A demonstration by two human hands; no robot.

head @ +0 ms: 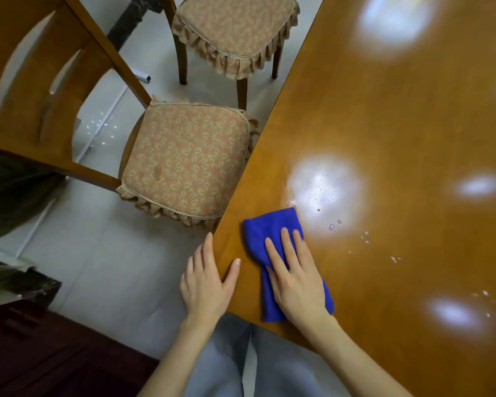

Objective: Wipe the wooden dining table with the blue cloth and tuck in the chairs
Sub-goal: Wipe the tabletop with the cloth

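The wooden dining table (398,116) fills the right of the view, its corner near my body. A folded blue cloth (269,233) lies flat near that corner, and my right hand (294,277) presses down on it with fingers spread. My left hand (206,282) rests on the table's edge, thumb on top and fingers along the side. Small water droplets (334,224) sit on the wood just right of the cloth. A near chair (184,161) with a patterned cushion stands pulled out left of the table. A second cushioned chair (235,32) stands farther back.
Pale tiled floor (103,253) lies between the chairs and me. A dark wooden cabinet (40,353) sits at the lower left, with a dark bag (17,282) above it. The near chair's backrest (40,81) looms at upper left.
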